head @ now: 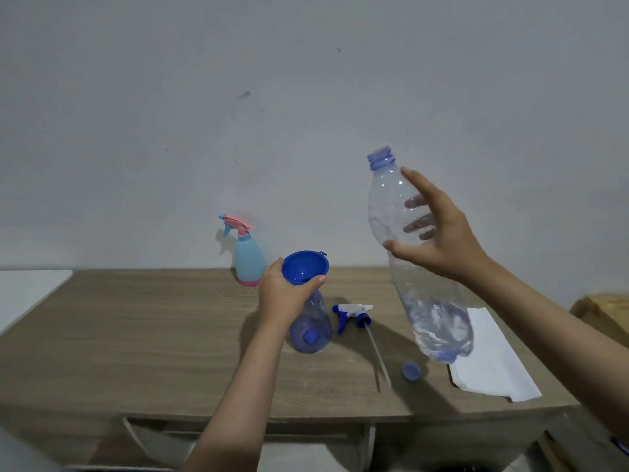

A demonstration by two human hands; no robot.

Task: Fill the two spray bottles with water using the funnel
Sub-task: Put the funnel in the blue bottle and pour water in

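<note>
Currently I log these items from the head view. Left hand (284, 294): curled around the neck of a clear blue-tinted spray bottle (311, 327) that stands on the wooden counter (136, 328), thumb against the blue funnel (305, 267) seated in the bottle's mouth. Funnel: upright, wide end up, with a small loop tab on its far rim. Right hand (439, 233): raised above the counter, thumb and fingers wrapped around the middle of a large clear plastic water bottle (415, 257); I can see the fingers through the plastic. Water bottle: uncapped, tilted with its blue-ringed mouth up and toward the wall, a small amount of water pooled at its lower end; it touches neither the funnel nor the counter. Second spray bottle (250, 258): light blue body, pink base, pink-and-blue trigger head fitted, standing upright at the back of the counter near the wall, just behind the left hand. Loose trigger sprayer (354, 313): white and blue, lying on the counter just right of the held spray bottle, its dip tube (378, 356) pointing toward me. Blue cap (411, 370): lying on the counter near the tube's end. White folded paper towel (493, 362): flat on the counter's right side, beneath the raised water bottle.
</note>
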